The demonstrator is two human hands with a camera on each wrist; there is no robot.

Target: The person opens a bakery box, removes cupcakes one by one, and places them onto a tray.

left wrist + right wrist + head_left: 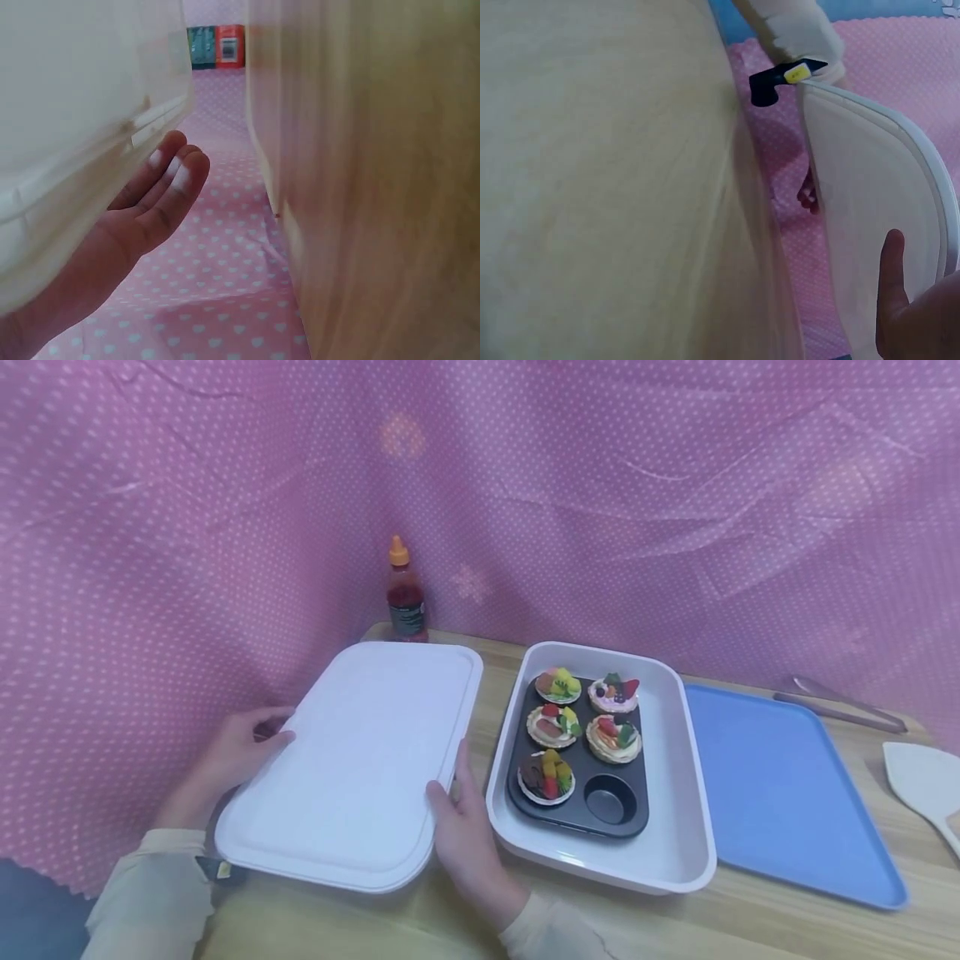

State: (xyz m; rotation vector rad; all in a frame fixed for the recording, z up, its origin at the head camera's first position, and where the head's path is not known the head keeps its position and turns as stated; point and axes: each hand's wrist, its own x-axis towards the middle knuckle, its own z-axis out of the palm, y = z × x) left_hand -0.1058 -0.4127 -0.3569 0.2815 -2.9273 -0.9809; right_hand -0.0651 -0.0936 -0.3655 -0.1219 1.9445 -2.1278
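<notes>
A white rectangular lid is held between both hands over the left part of the table, its underside lifted off the wood in the wrist views. My left hand grips its left edge, thumb on top and fingers beneath. On the right edge my right hand holds it with the thumb above; a finger shows against the underside. Just right of that hand stands a white deep tray. Inside it is a black muffin tin with several fruit tarts in its cups.
A sauce bottle with an orange cap stands behind the lid. Right of the white tray lies a blue tray. Farther right are a white spatula and a long brown-handled utensil. A pink dotted cloth hangs behind the table.
</notes>
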